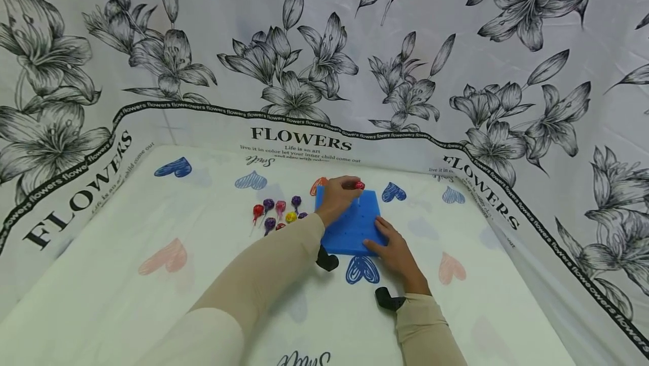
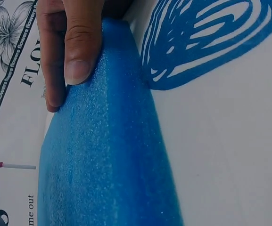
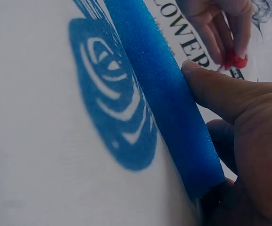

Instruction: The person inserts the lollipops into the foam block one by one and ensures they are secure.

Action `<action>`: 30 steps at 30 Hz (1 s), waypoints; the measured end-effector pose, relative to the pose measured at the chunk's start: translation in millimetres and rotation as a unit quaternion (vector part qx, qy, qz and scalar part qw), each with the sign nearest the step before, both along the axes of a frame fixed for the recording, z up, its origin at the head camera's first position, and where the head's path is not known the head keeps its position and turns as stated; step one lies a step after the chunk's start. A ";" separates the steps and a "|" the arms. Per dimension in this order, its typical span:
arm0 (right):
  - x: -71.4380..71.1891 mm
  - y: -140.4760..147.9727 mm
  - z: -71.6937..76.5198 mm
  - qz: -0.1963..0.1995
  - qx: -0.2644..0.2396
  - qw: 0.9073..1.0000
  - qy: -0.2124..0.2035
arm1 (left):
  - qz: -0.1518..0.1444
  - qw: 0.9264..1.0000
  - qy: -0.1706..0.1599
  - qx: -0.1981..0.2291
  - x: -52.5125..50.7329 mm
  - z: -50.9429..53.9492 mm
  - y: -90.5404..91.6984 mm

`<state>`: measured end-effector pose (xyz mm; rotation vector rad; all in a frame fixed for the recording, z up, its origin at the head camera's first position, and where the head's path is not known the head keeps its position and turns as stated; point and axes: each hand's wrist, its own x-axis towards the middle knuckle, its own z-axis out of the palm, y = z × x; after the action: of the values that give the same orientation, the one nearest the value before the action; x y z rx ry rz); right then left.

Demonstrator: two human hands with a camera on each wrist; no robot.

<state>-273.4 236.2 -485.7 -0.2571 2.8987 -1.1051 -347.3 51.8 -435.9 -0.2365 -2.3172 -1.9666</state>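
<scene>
One lollipop (image 1: 359, 185), pinched in our left hand (image 1: 338, 200), is at one o'clock on the block (image 1: 345, 239); our right hand (image 1: 398, 249), fingers extended, rests at four o'clock. We're apparently placing it; next, align its stick (image 2: 19, 166).

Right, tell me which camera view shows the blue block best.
The head view: it shows most of the blue block from above, though the left hand and right hand cover parts. The left wrist view shows a close stretch, running off the lower edge; the right wrist view, mainly one side, running off the top.
</scene>
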 end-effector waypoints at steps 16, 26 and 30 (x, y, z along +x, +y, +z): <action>0.1 -0.1 2.1 -0.001 -0.005 1.000 -0.005 | 0.007 0.999 -0.019 -0.029 -4.5 -8.0 13.5; -0.2 -0.6 4.1 -0.006 -0.006 1.000 -0.006 | -0.002 0.999 -0.030 -0.039 -4.6 -12.1 14.2; 0.1 -0.2 1.4 -0.009 -0.006 1.000 -0.008 | 0.000 0.998 -0.040 -0.050 -4.8 -13.2 16.0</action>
<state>-273.3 235.9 -484.3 -0.2223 2.8866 -1.1230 -352.1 67.8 -449.1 -0.1669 -2.4680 -1.8954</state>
